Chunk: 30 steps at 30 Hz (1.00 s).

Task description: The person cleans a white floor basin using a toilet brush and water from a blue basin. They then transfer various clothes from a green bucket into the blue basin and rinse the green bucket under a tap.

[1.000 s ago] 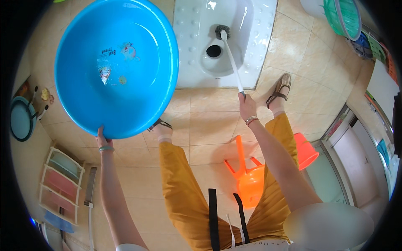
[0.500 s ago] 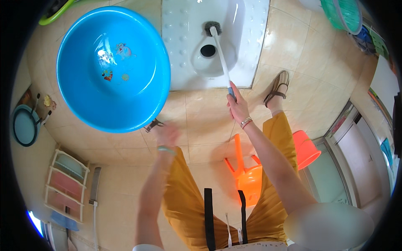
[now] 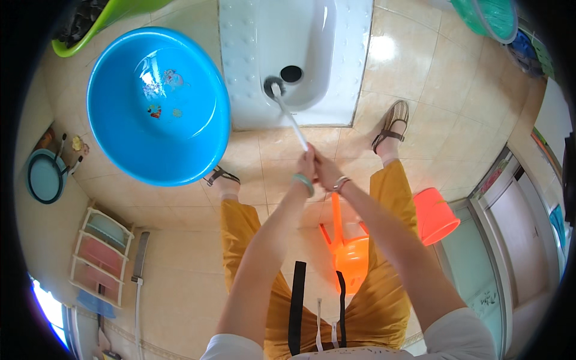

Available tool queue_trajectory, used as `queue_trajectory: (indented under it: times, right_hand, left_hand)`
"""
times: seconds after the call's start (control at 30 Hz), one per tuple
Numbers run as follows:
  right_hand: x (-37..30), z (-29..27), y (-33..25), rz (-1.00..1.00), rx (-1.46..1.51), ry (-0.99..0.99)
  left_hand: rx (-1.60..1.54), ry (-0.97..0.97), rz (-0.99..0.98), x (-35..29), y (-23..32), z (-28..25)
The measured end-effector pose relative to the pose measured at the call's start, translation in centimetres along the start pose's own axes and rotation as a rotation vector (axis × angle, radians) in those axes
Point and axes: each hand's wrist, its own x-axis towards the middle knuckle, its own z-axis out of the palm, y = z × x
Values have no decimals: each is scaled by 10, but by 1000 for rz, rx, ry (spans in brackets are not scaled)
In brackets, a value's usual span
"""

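A long-handled toilet brush [image 3: 291, 119] with a white handle slants away from me. Its dark round head rests in the white squat toilet [image 3: 237, 108], just left of the black drain hole [image 3: 291, 74]. Both my hands are closed around the handle's near end. My left hand [image 3: 306, 167], with a pale green bracelet at the wrist, grips beside my right hand [image 3: 327, 170], which has bracelets too. They meet so closely that some fingers are hidden. To the left of the toilet stands a big blue basin [image 3: 198, 141] with a little printed decoration on its bottom.
An orange plastic stool [image 3: 351, 255] and a pink-red bucket [image 3: 436, 217] stand near my right leg. At far left are a white rack [image 3: 102, 258] and a round light-blue basin [image 3: 45, 177]. A green tub [image 3: 105, 30] holds dark stuff; a teal basket [image 3: 489, 18] is far right.
My left hand has come over from beside the blue basin and joined my right on the handle. The brush head has moved from beyond the drain hole to its near left side.
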Motion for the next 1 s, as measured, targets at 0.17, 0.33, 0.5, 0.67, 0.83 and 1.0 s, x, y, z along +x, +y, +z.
queue_trajectory:
  times: [0.17,0.33,0.5,0.67,0.83,1.0]
  right_hand:
    - [-21,-91,-94,63,-911,47]
    - [-58,-125,-146,-202,-1038,411]
    - [-92,-120,-242,-550,-858,574]
    - [-71,-131,-271,-464,-518,613]
    - [16,-182,-228,-558,-401,655]
    - [64,-186,-207,-448,-158,619]
  left_hand:
    - [-407,-259,-87,30,15,100]
    - [-580,-517,29,-49,107,140]
    - [-743,-699,146,-119,204,135]
    - [-239,-526,400,-138,250,145]
    - [-122,-389,580,-100,233,150]
    - [-266,-436,397,-60,207,131]
